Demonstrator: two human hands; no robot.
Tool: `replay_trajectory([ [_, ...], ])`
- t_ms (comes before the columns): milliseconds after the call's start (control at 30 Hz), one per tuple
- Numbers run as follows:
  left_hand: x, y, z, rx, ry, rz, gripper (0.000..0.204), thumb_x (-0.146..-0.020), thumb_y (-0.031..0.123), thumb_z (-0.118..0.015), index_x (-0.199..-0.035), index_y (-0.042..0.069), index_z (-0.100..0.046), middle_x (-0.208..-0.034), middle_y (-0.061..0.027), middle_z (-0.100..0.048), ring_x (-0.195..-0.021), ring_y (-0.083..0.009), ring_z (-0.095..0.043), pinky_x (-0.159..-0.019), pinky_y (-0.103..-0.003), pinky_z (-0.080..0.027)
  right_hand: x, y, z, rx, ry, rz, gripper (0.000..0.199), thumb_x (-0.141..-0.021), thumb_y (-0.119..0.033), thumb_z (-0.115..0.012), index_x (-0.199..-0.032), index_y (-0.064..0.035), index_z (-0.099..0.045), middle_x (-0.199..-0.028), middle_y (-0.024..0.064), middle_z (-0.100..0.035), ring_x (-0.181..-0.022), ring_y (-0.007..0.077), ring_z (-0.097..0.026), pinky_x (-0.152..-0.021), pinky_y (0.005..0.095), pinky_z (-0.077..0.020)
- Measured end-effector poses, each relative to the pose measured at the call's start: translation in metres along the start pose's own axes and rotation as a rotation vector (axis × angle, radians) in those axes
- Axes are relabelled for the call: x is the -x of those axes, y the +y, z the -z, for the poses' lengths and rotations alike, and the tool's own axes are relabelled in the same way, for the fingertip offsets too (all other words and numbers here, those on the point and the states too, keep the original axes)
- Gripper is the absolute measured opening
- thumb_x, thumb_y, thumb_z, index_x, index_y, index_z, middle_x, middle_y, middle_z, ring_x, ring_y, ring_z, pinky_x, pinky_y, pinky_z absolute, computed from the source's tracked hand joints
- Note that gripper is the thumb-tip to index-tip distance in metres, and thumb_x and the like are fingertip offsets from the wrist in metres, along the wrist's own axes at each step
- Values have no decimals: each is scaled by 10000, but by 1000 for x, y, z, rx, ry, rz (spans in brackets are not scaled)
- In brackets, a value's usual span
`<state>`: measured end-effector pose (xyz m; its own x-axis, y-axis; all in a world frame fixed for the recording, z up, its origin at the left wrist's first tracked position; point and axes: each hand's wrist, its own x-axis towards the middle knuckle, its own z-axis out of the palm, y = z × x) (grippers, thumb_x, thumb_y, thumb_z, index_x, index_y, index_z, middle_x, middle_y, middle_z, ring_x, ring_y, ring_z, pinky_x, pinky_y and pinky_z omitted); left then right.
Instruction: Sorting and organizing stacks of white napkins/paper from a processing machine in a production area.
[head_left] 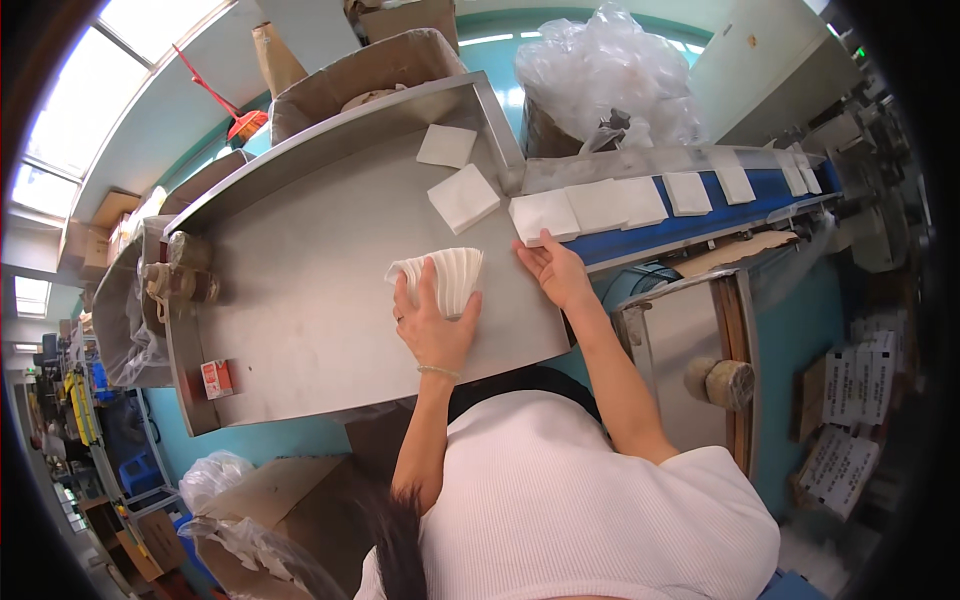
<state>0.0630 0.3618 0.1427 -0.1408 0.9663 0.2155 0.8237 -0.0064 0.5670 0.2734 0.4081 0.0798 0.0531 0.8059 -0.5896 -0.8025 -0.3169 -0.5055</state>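
Observation:
My left hand (pixel 437 330) is closed around a fanned stack of white paper napkins (pixel 455 275), standing on edge on the metal table (pixel 300 290). Its fingers lie over the near side, the thumb at the right. At the table's right edge, my right hand (pixel 557 272) has its fingertips on the near edge of another white napkin stack (pixel 545 214), at the end of the blue conveyor belt (pixel 645 233). More napkin piles, such as one pile (pixel 687 193), lie in a row along the belt. Two loose napkin stacks (pixel 464 198) (pixel 447 146) rest farther back on the table.
Raised metal rims (pixel 330 140) border the table. A small red-and-white box (pixel 217 379) and wrapped rolls (pixel 190 268) sit at its left end. Clear plastic bags (pixel 610 75) pile up beyond the belt. A cardboard box (pixel 275 500) stands at the lower left, a side tray (pixel 680 340) at right.

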Motion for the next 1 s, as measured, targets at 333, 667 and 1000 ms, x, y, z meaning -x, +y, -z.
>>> replay_trajectory([
  [333, -6, 6, -2, 405, -85, 137, 1059, -752, 344, -807, -1508, 5, -146, -1337, -283, -423, -1229, -394, -455, -1040, -439, -374, 47, 31, -27, 734, -89, 227, 446, -957, -426, -572, -1062, 2, -637, -938, 69, -658, -830, 161, -600, -738, 297, -472],
  [667, -20, -13, -2, 594, -237, 256, 993, -774, 366, -787, -1468, -48, -209, -1351, -270, -449, -1252, -354, -469, -1045, -416, -384, 49, 9, -1, 393, -106, -140, 293, -926, -219, -602, -1102, 14, -587, -925, 78, -638, -718, 147, -600, -662, 260, -516],
  [1000, -14, -10, -3, 724, -347, 286, 927, -806, 371, -767, -1444, -72, -261, -1331, -226, -497, -1224, -299, -512, -1011, -373, -423, 53, 22, -45, 759, -170, 121, 446, -930, -401, -618, -1158, -18, -600, -1022, 68, -638, -865, 131, -599, -787, 294, -493],
])
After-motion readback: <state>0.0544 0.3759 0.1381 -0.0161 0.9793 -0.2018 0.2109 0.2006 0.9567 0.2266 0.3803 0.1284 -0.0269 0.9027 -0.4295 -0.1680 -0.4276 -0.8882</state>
